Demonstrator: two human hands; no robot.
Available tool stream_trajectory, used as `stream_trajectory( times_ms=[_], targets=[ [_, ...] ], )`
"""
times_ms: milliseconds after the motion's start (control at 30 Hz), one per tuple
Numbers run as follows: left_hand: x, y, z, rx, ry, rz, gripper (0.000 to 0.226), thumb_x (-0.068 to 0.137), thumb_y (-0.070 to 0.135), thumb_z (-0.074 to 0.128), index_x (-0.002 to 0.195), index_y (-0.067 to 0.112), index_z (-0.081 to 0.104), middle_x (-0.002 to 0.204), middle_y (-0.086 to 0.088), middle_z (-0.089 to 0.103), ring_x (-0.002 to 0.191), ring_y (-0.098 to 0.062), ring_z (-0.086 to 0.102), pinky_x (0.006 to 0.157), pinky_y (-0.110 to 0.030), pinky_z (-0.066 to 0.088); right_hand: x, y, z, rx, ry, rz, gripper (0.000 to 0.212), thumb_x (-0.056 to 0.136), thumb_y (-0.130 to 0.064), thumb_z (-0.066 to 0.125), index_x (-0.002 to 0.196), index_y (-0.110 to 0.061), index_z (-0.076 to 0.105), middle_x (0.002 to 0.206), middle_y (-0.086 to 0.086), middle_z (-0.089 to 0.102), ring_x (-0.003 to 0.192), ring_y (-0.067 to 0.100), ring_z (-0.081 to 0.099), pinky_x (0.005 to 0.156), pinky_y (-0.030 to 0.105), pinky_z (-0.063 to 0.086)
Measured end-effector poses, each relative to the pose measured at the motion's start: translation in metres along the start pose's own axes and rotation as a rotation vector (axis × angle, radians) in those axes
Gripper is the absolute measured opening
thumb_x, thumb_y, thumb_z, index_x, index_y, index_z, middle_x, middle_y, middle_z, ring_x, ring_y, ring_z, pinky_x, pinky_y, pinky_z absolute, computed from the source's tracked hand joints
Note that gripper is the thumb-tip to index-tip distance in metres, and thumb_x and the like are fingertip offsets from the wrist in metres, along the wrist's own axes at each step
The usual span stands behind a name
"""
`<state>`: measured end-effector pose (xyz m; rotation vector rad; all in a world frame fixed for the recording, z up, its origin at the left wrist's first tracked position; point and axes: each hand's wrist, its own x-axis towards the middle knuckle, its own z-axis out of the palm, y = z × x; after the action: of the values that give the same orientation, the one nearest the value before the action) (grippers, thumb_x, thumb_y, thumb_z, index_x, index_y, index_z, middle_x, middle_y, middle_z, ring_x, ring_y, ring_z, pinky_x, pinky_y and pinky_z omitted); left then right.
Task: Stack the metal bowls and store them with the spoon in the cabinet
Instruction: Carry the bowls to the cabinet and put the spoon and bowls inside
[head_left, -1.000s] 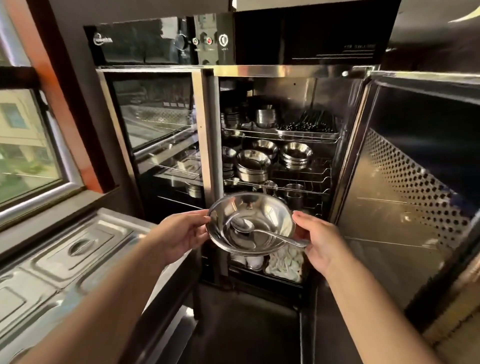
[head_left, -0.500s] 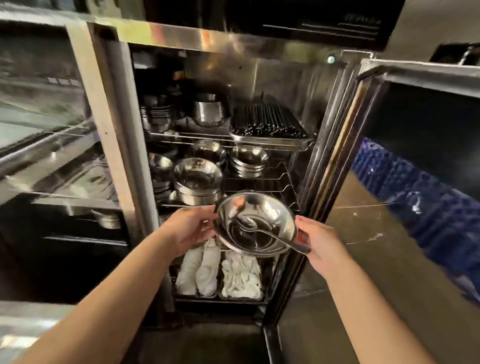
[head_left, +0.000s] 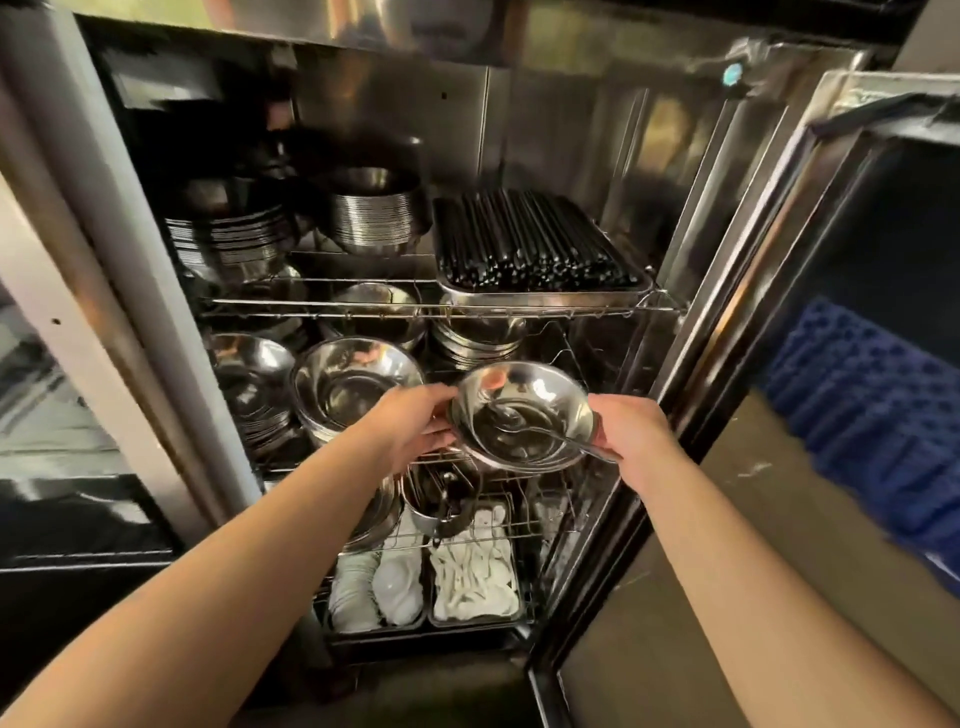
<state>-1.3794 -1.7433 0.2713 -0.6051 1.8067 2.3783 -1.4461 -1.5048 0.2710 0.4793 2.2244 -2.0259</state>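
At the cabinet's middle shelf, bowls and spoon held level between two hands.

Fingers of the left hand (head_left: 415, 423) and right hand (head_left: 631, 431) curl closed on opposite rims of the stacked metal bowls (head_left: 522, 415), probably to keep the spoon (head_left: 540, 428) from sliding out; its handle pokes over the rim toward the right thumb. The stack hovers at the wire shelf (head_left: 441, 312) level, just beside another bowl pile (head_left: 356, 382). Compared with half a second ago, the bowls are higher and closer to the open cabinet (head_left: 545, 130).
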Motion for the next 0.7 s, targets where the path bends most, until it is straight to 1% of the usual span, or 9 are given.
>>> stream_trajectory(
  times_ms=[100, 167, 267, 367, 467, 533, 633, 667, 700],
  targets=[
    [0.02, 0.001, 0.01, -0.021, 0.024, 0.0, 0.01, 0.095, 0.01, 0.059, 0.098, 0.005, 0.067, 0.113, -0.015, 0.072, 0.108, -0.026, 0.068, 0.09, -0.037, 0.056, 0.027, 0.001, 0.01, -0.089, 0.01, -0.008, 0.012, 0.077, -0.019, 0.075, 0.083, -0.009, 0.076, 0.086, 0.017, 0.076, 0.084, 0.035, 0.073, 0.082, 0.045, 0.059],
    [0.033, 0.001, 0.015, -0.054, 0.05, -0.014, 0.011, 0.096, 0.007, 0.057, 0.098, 0.002, 0.066, 0.111, -0.017, 0.071, 0.107, -0.027, 0.068, 0.091, -0.038, 0.057, 0.045, 0.001, 0.015, -0.169, 0.006, -0.032, 0.014, 0.078, -0.02, 0.074, 0.075, -0.006, 0.074, 0.082, 0.017, 0.074, 0.078, 0.032, 0.071, 0.075, 0.043, 0.059],
    [0.054, -0.001, 0.02, -0.056, 0.061, -0.033, 0.016, 0.097, 0.006, 0.053, 0.104, -0.001, 0.066, 0.105, -0.016, 0.072, 0.097, -0.023, 0.07, 0.075, -0.032, 0.059, 0.069, 0.002, 0.021, -0.266, -0.028, -0.089, 0.019, 0.085, -0.017, 0.066, 0.068, -0.011, 0.069, 0.071, 0.011, 0.068, 0.071, 0.028, 0.066, 0.065, 0.037, 0.054],
    [0.079, -0.007, 0.023, -0.032, 0.082, -0.054, 0.021, 0.097, 0.012, 0.054, 0.109, 0.003, 0.069, 0.097, -0.01, 0.074, 0.097, -0.022, 0.069, 0.089, -0.037, 0.055, 0.092, 0.006, 0.027, -0.321, -0.041, -0.101, 0.022, 0.087, -0.012, 0.06, 0.066, -0.011, 0.065, 0.06, 0.003, 0.053, 0.058, 0.022, 0.051, 0.055, 0.026, 0.038],
    [0.098, -0.015, 0.025, -0.04, 0.097, -0.079, 0.019, 0.096, 0.018, 0.055, 0.103, 0.01, 0.072, 0.104, -0.011, 0.071, 0.102, -0.025, 0.064, 0.095, -0.041, 0.053, 0.108, 0.013, 0.029, -0.324, -0.047, -0.039, 0.016, 0.089, -0.005, 0.058, 0.08, -0.016, 0.066, 0.075, 0.01, 0.061, 0.061, 0.024, 0.056, 0.055, 0.029, 0.044],
    [0.107, -0.02, 0.028, -0.047, 0.091, -0.091, 0.019, 0.096, 0.02, 0.056, 0.103, 0.011, 0.071, 0.109, -0.013, 0.071, 0.103, -0.027, 0.064, 0.093, -0.043, 0.054, 0.115, 0.02, 0.027, -0.334, -0.036, -0.016, 0.013, 0.09, -0.003, 0.059, 0.088, -0.012, 0.069, 0.077, 0.01, 0.061, 0.063, 0.025, 0.058, 0.057, 0.035, 0.049],
    [0.115, -0.026, 0.033, -0.056, 0.083, -0.108, 0.019, 0.094, 0.025, 0.06, 0.103, 0.013, 0.072, 0.109, -0.01, 0.074, 0.098, -0.026, 0.065, 0.081, -0.038, 0.056, 0.119, 0.026, 0.024, -0.376, -0.013, -0.023, 0.008, 0.092, -0.006, 0.063, 0.097, -0.007, 0.068, 0.076, 0.001, 0.06, 0.058, 0.018, 0.056, 0.065, 0.041, 0.061],
    [0.116, -0.027, 0.034, -0.054, 0.082, -0.105, 0.019, 0.093, 0.026, 0.06, 0.102, 0.015, 0.073, 0.107, -0.009, 0.074, 0.096, -0.025, 0.065, 0.077, -0.036, 0.055, 0.119, 0.027, 0.025, -0.381, -0.018, -0.028, 0.011, 0.092, -0.006, 0.063, 0.102, -0.006, 0.069, 0.081, 0.001, 0.062, 0.06, 0.017, 0.057, 0.068, 0.043, 0.061],
    [0.117, -0.028, 0.035, -0.048, 0.083, -0.104, 0.019, 0.093, 0.027, 0.06, 0.102, 0.016, 0.073, 0.107, -0.008, 0.074, 0.095, -0.024, 0.064, 0.074, -0.034, 0.054, 0.12, 0.028, 0.025, -0.386, -0.022, -0.037, 0.017, 0.093, -0.007, 0.063, 0.109, -0.004, 0.069, 0.081, 0.001, 0.061, 0.062, 0.017, 0.058, 0.066, 0.041, 0.06]
  ],
)
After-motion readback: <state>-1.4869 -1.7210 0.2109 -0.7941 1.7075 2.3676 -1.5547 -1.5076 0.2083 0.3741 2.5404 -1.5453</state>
